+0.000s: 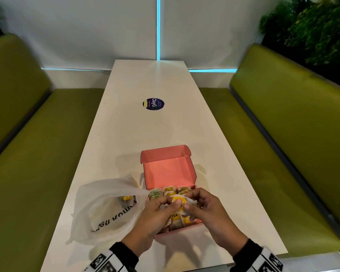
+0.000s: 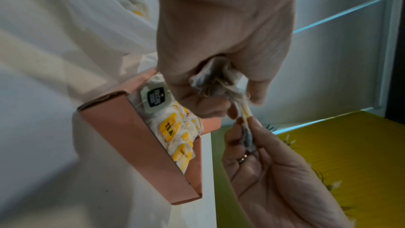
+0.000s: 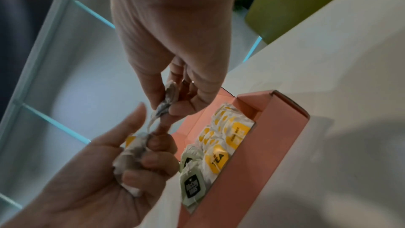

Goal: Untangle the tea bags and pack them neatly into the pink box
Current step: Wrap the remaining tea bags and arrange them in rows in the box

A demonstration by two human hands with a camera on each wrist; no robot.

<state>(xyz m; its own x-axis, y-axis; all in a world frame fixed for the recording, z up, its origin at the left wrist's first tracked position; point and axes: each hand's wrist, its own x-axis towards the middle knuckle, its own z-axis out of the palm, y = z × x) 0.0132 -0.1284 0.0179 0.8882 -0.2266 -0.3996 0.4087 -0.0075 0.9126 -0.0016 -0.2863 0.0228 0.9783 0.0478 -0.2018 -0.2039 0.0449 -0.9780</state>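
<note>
The pink box [image 1: 186,174] stands open on the white table [image 1: 145,130], lid tipped back. Its base [image 2: 136,145] holds rows of tea bags [image 3: 219,159] with yellow and black tags. Just above the base, both hands hold a tangled clump of tea bags [image 1: 178,201]. My left hand [image 1: 171,205] curls its fingers round the crumpled bunch [image 3: 131,155]. My right hand [image 1: 188,205] pinches one bag [image 3: 168,100] between thumb and fingers, drawn a little apart from the bunch. A twisted strand [image 2: 246,112] joins the two.
A crumpled clear plastic bag [image 1: 106,205] lies left of the box with a yellow-tagged tea bag [image 1: 127,198] inside. A round dark sticker [image 1: 153,104] is on the table farther back. Green benches [image 1: 37,154] run along both long table edges.
</note>
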